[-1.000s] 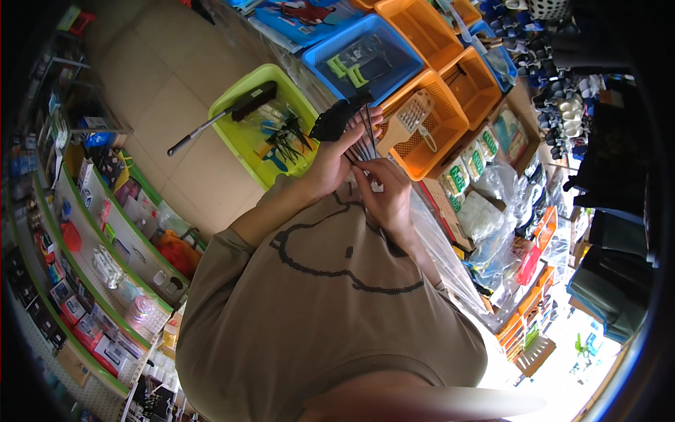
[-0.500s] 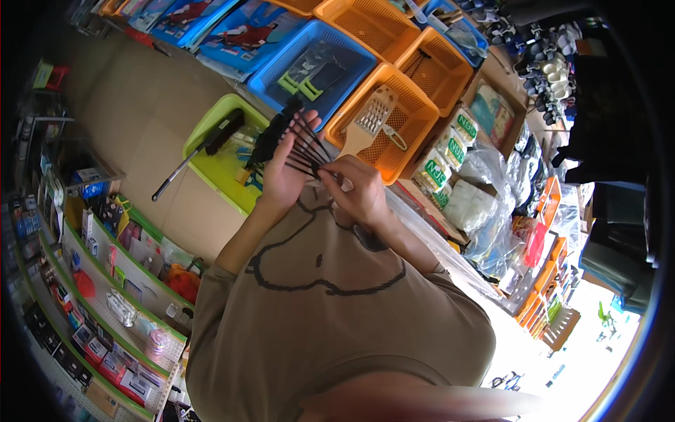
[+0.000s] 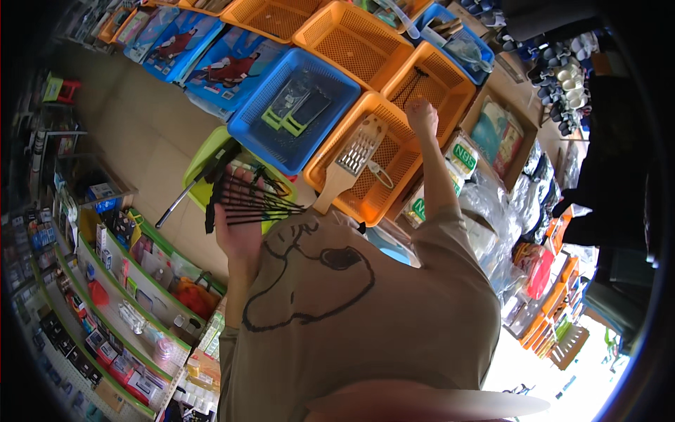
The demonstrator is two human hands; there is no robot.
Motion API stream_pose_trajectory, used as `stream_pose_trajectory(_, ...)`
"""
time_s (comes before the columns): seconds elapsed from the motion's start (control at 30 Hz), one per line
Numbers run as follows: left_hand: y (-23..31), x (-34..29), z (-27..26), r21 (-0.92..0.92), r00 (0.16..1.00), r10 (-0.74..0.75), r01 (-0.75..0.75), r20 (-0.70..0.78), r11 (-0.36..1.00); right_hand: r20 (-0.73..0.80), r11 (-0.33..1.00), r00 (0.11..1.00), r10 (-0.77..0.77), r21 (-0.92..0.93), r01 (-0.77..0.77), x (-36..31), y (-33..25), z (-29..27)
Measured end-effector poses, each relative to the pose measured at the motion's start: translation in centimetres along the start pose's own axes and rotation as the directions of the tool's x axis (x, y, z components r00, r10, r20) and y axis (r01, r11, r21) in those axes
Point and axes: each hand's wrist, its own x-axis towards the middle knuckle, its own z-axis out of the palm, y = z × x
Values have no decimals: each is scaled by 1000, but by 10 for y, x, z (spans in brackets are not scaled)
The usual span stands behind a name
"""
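Note:
In my left hand [image 3: 238, 235] is a fanned-out bunch of thin black rods [image 3: 256, 204], their narrow ends pointing right toward my shirt. The far ends are dark and partly lost against the green basin. My right hand [image 3: 422, 118] reaches over the far right orange basket [image 3: 457, 88], its fingers curled and mostly hidden from above. Just beyond those fingers, a few similar thin black rods [image 3: 415, 81] lie in the basket; whether the hand touches them I cannot tell. The near orange basket [image 3: 320, 158] contains a wooden-handled metal grater [image 3: 355, 155] and a white-handled tool [image 3: 381, 174].
A blue basket [image 3: 242, 116] holds green-ended packages [image 3: 285, 119]. Below it, a lime-green basin [image 3: 204, 151] carries a long-handled dark brush [image 3: 204, 172]. Shelves of small goods [image 3: 133, 309] line the left. Plastic-wrapped packs [image 3: 485, 204] lie on the right.
My right hand has left the black rods and moved up and right to the far orange basket. My left hand has come lower and left with the bunch. The view has shifted slightly.

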Motion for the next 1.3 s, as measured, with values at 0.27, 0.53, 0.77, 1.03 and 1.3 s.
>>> stream_pose_trajectory(0.27,-4,-26,2,16,978,70,-68,-198,998,385,859,770,509,-282,-427,90,38,88)
stream_pose_trajectory(0.53,-7,-36,1,-11,932,108,-119,-346,993,460,796,655,600,-255,-550,100,86,139)
stream_pose_trajectory(0.77,-10,-35,4,-5,943,73,-79,-326,997,371,799,717,590,-143,-583,101,112,142)
stream_pose_trajectory(1.03,-13,-38,5,-2,937,46,-50,-347,999,455,760,628,632,-204,-617,107,78,129)
stream_pose_trajectory(1.3,-17,-44,0,-48,968,60,-74,-246,996,424,806,692,584,-200,-557,109,95,124)
